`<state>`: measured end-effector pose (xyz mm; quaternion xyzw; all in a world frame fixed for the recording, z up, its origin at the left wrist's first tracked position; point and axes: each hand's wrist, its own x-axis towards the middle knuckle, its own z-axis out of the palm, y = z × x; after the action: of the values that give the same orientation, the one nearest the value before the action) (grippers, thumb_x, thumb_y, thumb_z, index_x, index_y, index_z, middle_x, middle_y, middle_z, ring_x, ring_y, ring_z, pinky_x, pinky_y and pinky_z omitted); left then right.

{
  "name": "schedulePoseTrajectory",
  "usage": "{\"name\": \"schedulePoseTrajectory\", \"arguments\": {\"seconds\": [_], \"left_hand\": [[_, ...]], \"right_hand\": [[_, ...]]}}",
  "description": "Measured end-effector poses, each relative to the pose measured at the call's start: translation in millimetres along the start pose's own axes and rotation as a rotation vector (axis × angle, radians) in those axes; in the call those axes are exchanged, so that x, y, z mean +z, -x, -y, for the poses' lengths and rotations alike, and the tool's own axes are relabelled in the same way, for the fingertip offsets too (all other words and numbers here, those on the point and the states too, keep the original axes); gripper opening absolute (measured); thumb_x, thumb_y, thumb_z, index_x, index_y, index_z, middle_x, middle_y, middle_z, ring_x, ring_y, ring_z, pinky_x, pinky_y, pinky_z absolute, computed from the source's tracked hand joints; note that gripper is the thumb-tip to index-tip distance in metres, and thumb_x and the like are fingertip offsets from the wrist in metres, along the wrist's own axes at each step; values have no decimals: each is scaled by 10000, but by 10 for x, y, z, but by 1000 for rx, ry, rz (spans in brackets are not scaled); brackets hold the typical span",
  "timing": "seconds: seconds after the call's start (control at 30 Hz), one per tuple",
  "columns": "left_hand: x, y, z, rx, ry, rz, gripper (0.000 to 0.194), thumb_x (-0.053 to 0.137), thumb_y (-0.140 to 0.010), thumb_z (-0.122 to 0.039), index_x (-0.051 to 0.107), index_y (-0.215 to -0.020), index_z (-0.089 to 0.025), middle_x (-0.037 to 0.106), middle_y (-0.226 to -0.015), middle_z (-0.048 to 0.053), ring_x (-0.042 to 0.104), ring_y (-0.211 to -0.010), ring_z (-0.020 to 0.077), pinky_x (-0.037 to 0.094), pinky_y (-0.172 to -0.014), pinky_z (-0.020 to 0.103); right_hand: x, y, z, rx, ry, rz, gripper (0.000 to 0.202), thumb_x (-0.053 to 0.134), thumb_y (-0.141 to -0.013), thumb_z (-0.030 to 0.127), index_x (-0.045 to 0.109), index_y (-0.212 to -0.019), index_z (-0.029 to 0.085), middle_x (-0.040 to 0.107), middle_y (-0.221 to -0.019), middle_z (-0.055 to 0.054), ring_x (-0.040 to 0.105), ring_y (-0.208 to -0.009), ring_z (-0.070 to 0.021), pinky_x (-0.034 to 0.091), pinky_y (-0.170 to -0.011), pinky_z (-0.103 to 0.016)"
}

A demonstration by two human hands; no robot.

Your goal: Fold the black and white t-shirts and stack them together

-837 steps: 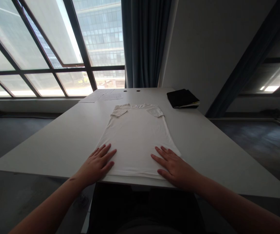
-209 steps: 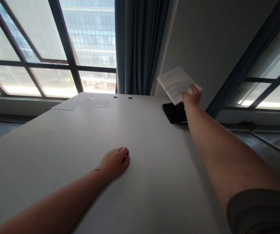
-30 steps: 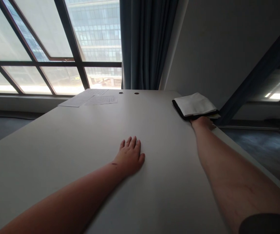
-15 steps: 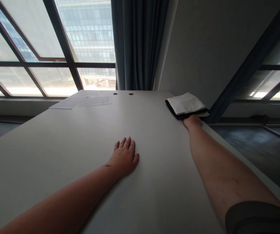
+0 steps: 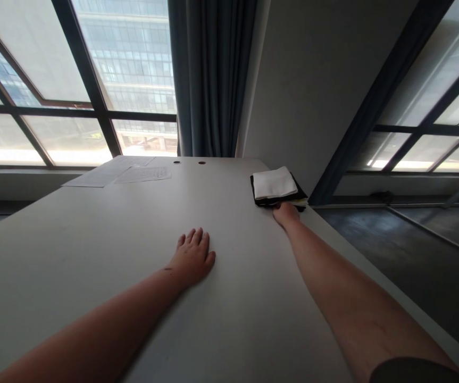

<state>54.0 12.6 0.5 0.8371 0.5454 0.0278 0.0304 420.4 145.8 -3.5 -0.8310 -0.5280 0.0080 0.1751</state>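
Note:
My left hand [image 5: 193, 256] lies palm down near the middle of the white table [image 5: 245, 298], fingers a little apart, holding nothing. At the table's far right, my right hand [image 5: 287, 214] grips the near edge of a black folded item [image 5: 259, 201], its fingers mostly hidden beneath. A folded white cloth [image 5: 275, 183] lies on top of the black item, and light layers show at the right edge of the stack.
Printed paper sheets [image 5: 97, 174] lie at the table's far left. Two round holes sit near the far edge. Beyond are windows [image 5: 133, 58], a blue-grey curtain [image 5: 213, 80] and a wall. Dark floor shows on the right.
The view has turned a little to the right. My right hand and the cloth stack have come closer to my left hand, and the stack lies straighter. My left hand stays flat on the table.

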Motion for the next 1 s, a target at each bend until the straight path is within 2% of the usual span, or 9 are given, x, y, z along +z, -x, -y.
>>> {"name": "schedulePoseTrajectory", "arguments": {"seconds": [0.2, 0.33, 0.43, 0.53, 0.63, 0.73, 0.83, 1.0], "left_hand": [[19, 3, 15, -3, 48, -40, 646, 442, -1023, -428, 437, -1585, -109, 349, -1692, 207, 288, -1581, 373, 222, -1276, 572], [55, -67, 104, -8, 269, -218, 624, 438, -1027, -423, 419, -1581, -137, 425, -1647, 193, 396, -1528, 335, 311, -1248, 542], [3, -50, 161, 112, 475, -399, 610, 372, -1054, -441, 405, -1582, -137, 430, -1633, 189, 419, -1512, 305, 358, -1235, 506], [-102, 65, 128, 356, 501, -490, 574, 375, -1066, -432, 425, -1586, -195, 392, -1667, 156, 385, -1536, 276, 339, -1257, 479], [-175, 176, 18, 533, 383, -445, 554, 462, -1043, -400, 480, -1563, -209, 394, -1674, 148, 349, -1558, 294, 305, -1279, 478], [-182, 197, -53, 502, 372, -439, 548, 491, -1026, -357, 497, -1549, -194, 451, -1634, 155, 401, -1525, 305, 344, -1261, 477], [-173, 160, -23, 462, 453, -459, 494, 492, -1006, -299, 544, -1491, -219, 561, -1527, 133, 499, -1438, 277, 408, -1218, 446], [-208, 131, 64, 515, 535, -445, 457, 518, -1000, -310, 556, -1441, -196, 586, -1474, 146, 508, -1412, 272, 409, -1207, 433]], "right_hand": [[-169, 881, 293, -152, 17, 50, 256, 605, -972, 274, 803, -1064, 141, 789, -1101, -187, 727, -1063, -318, 502, -866, -323], [-298, 1623, 498, -270, 9, 103, 209, 621, -963, 295, 788, -953, 169, 800, -983, -131, 737, -968, -275, 473, -775, -295], [-415, 2181, 622, -454, -18, 184, 239, 569, -984, 291, 763, -923, 165, 794, -957, -119, 735, -914, -256, 464, -744, -301], [-521, 2571, 708, -645, -28, 259, 239, 555, -1000, 306, 756, -985, 179, 791, -1030, -112, 730, -963, -251, 485, -798, -310], [-591, 2699, 756, -742, -13, 291, 279, 531, -1014, 315, 751, -1115, 177, 776, -1146, -135, 722, -1050, -270, 502, -890, -340], [-620, 2660, 765, -736, -9, 299, 308, 509, -1022, 325, 751, -1138, 174, 772, -1156, -148, 726, -1054, -289, 513, -912, -368], [-615, 2611, 748, -745, -17, 309, 290, 536, -1008, 345, 752, -1116, 184, 778, -1130, -140, 728, -1039, -296, 521, -890, -371], [-583, 2596, 730, -752, -30, 304, 279, 553, -1008, 380, 749, -1089, 199, 782, -1095, -124, 726, -1038, -291, 517, -876, -360]]}}
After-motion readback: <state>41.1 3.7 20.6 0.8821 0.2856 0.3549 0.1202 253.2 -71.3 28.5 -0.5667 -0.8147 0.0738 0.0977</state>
